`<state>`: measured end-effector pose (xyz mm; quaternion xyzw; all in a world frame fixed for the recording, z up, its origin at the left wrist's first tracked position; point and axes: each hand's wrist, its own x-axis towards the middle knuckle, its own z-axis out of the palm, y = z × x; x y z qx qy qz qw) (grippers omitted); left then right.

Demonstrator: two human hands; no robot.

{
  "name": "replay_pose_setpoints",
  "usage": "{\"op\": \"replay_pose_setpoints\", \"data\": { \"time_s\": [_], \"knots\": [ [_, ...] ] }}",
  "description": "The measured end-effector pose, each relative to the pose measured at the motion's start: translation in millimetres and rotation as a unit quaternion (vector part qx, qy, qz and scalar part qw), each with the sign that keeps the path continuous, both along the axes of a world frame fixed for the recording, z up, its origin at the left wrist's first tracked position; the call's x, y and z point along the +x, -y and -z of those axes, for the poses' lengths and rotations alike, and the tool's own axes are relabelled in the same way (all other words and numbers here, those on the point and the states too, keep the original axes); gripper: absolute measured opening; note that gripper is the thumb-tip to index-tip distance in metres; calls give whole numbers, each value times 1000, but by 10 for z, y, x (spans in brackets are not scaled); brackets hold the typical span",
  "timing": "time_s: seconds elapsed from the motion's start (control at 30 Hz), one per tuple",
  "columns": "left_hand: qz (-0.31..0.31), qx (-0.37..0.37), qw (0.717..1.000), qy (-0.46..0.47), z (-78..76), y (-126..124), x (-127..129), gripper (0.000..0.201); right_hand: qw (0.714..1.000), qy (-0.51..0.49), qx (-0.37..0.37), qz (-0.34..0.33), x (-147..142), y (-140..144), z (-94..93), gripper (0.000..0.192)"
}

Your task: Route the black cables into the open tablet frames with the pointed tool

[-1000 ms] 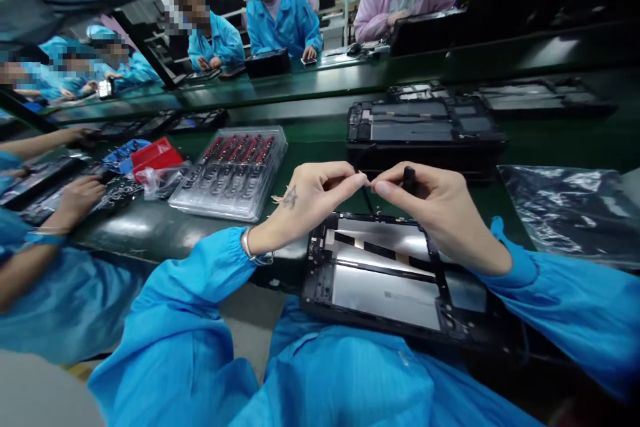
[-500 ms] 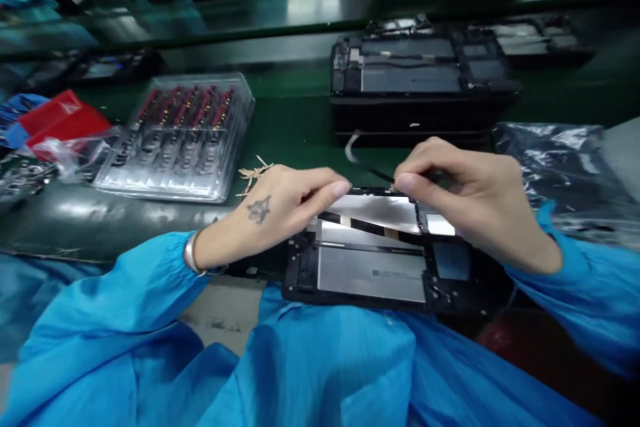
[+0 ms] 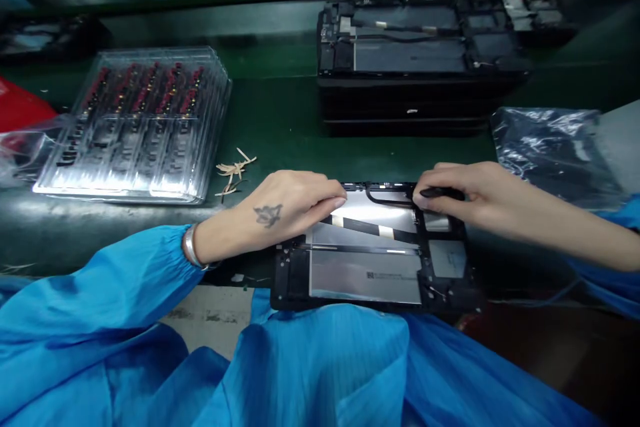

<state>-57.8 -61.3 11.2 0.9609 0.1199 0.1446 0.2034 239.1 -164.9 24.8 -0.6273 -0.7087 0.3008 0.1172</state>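
Observation:
An open black tablet frame (image 3: pixel 373 273) with silver panels lies at the table's near edge, partly over my lap. My left hand (image 3: pixel 285 207) rests flat on its upper left part, fingertips pressing the silver panel near a black strip. My right hand (image 3: pixel 450 193) holds a slim black tool (image 3: pixel 443 193) at the frame's top right corner, beside a curved black cable (image 3: pixel 385 199).
A clear plastic tray (image 3: pixel 135 123) of small red and black parts sits at the left. A stack of black tablet frames (image 3: pixel 415 67) stands behind. A dark plastic bag (image 3: pixel 550 147) lies at the right. Small tan strips (image 3: pixel 233 170) litter the green table.
The view has tilted down, so the co-workers are out of sight. My hands dropped from pinching something together above the frame onto it, left flat, right at the top right corner.

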Motion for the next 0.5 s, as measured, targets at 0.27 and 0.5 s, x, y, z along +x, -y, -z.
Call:
{"op": "replay_pose_setpoints", "data": {
  "time_s": [0.27, 0.5],
  "knots": [
    [59, 22, 998, 11, 70, -60, 109, 29, 998, 47, -31, -13, -24, -88, -20, 39],
    [72, 17, 997, -25, 69, -38, 142, 27, 997, 57, -19, -42, 5, -138, 15, 37]
  ]
}}
